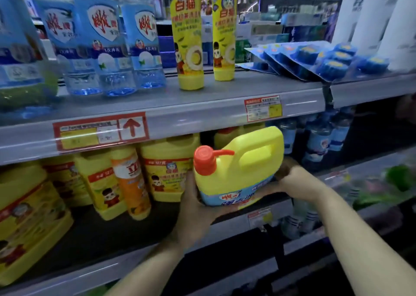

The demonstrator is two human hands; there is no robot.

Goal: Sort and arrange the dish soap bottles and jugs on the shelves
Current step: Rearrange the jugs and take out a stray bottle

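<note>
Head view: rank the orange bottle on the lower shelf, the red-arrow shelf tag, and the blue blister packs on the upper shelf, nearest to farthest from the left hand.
From the left hand, under the yellow jug:
1. Orange bottle, lower shelf, just to its left.
2. Red-arrow shelf tag, shelf edge, up and left.
3. Blue blister packs, upper shelf, far up and right.

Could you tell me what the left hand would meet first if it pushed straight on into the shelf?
Probably the yellow jug standing just beyond the left hand, though depth is unclear.

Yellow jug (243, 160), orange cap, blue label, tilted, at middle shelf front.
</note>
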